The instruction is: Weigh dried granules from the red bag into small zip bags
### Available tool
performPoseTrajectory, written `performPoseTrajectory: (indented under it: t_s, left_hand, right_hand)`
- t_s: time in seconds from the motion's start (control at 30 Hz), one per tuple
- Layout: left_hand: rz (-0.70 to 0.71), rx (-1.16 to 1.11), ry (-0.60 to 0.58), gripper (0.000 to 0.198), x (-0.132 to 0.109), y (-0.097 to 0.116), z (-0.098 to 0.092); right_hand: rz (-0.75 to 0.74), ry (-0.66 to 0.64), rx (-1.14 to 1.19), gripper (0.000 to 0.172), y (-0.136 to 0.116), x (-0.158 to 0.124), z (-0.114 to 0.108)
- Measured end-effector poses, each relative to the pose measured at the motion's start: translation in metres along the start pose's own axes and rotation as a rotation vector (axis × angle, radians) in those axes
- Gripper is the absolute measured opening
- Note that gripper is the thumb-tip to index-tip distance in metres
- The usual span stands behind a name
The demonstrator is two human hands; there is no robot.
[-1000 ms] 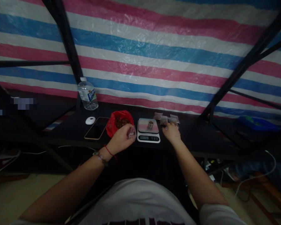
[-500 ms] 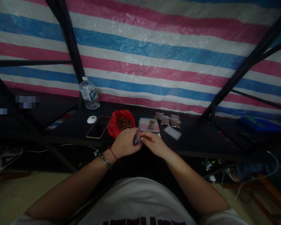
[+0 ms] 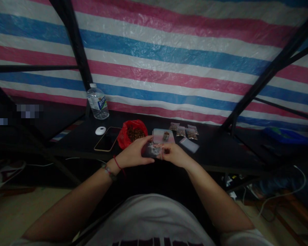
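Observation:
A small clear zip bag is stretched out sideways over the table's front edge. My right hand pinches its red-lined end between thumb and fingers. Around the bag's other end, my left hand is spread, thumb and fingers apart. Just behind the left hand lies an open red plastic bag full of small brown pieces. A flat, pale scale sits beyond both hands, with a small cup of brown bits standing on it.
Several filled zip bags lie right of the scale, near a stack of flat clear bags. On the left are a phone, a white mouse and a plastic bottle. Black posts frame the black table.
My left hand has opened and shifted slightly left and down. The zip bag, bunched between both hands before, is now drawn out flat, with my right hand still pinching it.

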State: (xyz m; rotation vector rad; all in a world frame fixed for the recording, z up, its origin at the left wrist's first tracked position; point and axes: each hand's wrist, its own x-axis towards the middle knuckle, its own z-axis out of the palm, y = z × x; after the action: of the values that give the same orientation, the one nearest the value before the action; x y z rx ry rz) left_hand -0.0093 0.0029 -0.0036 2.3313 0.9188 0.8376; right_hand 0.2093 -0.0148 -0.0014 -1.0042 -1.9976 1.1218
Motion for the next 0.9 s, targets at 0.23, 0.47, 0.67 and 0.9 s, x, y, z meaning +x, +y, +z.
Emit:
performPoseTrajectory:
  t_s: [0.23, 0.47, 0.67, 0.9]
  left_hand:
    - [-0.318, -0.744, -0.035, 0.059, 0.006, -0.024, 0.003]
    - [-0.272, -0.522, 0.071, 0.056, 0.007, -0.024, -0.003]
    - [0.132, 0.278, 0.104, 0.078, -0.002, 0.005, -0.003]
    - [0.095, 0.402, -0.041, 0.063, -0.006, 0.022, 0.012]
  right_hand:
    - [-0.048, 0.194, -0.015, 0.029, 0.004, 0.000, -0.018]
    - [0.020, 0.241, 0.039, 0.030, 0.010, 0.003, -0.020]
    - [0.026, 0.110, -0.036, 0.036, 0.006, 0.002, -0.006]
    - [-0.007, 0.033, -0.223, 0.011, 0.001, 0.003, 0.017]
